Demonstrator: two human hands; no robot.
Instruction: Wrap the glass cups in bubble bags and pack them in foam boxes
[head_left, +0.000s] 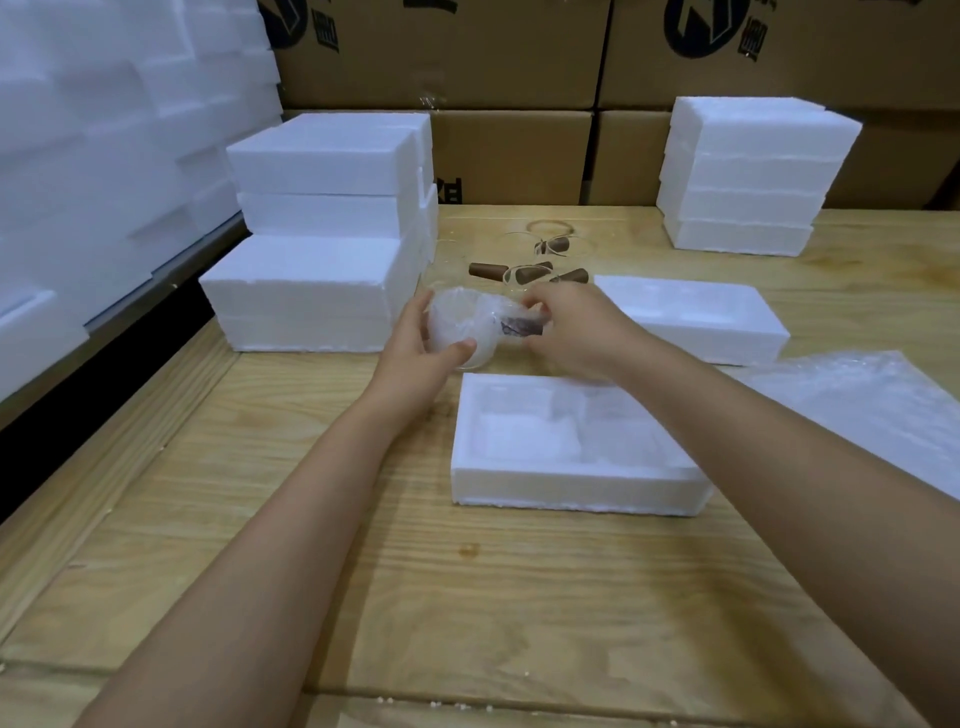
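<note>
The left hand (415, 356) and right hand (571, 332) grip a clear glass cup with a brown handle (511, 327) inside a transparent bubble bag (454, 314), just beyond the open white foam box (571, 491) on the wooden bench (363, 571). Brown cardboard cartons (509, 57) far beyond that box carry black print, unreadable.

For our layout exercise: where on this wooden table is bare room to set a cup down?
The wooden tabletop is bare in front of the open white foam box and left of it, toward the stacked white foam boxes. Crowded: brown-handled glass cups beside that stack.
</note>
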